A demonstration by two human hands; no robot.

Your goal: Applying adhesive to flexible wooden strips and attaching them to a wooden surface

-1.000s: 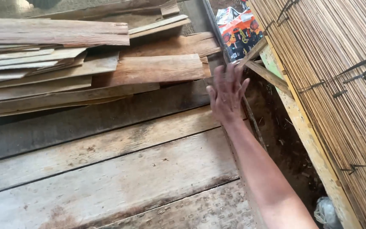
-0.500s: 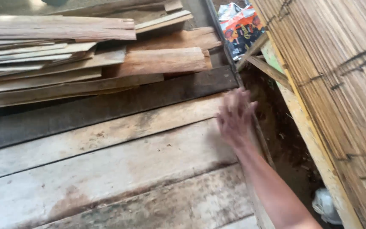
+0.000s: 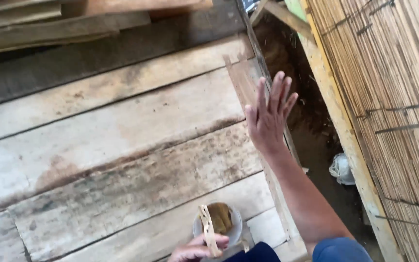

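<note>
The person's left hand (image 3: 195, 251) is pinching a thin wooden strip (image 3: 208, 232) between thumb and fingers, right against the near left side of a small round clear cup (image 3: 239, 219) that is sitting on the plank floor (image 3: 122, 145). The cup is holding a brownish lump (image 3: 221, 216). The strip's free end is lying across the cup's left rim, but whether it is touching the lump cannot be told.

Judging from this, the work is looking early. The strip is in hand and brought to the cup, yet nothing on it is showing brown, and the lump is looking whole.

The strip's long axis is running nearly straight away from the person, its far end leaning a little left, its near end tucked under the thumb.

The right hand (image 3: 267, 119) is hanging well beyond the cup and to its right, fingers spread and grasping nothing, over the edge of the planks. Farther right of the cup a dirt gap (image 3: 311, 121) is opening, with a crumpled white bag (image 3: 341, 169) in it, then a bamboo screen (image 3: 389, 97). Stacked boards (image 3: 49, 24) are lying far beyond the cup, to the left.
</note>
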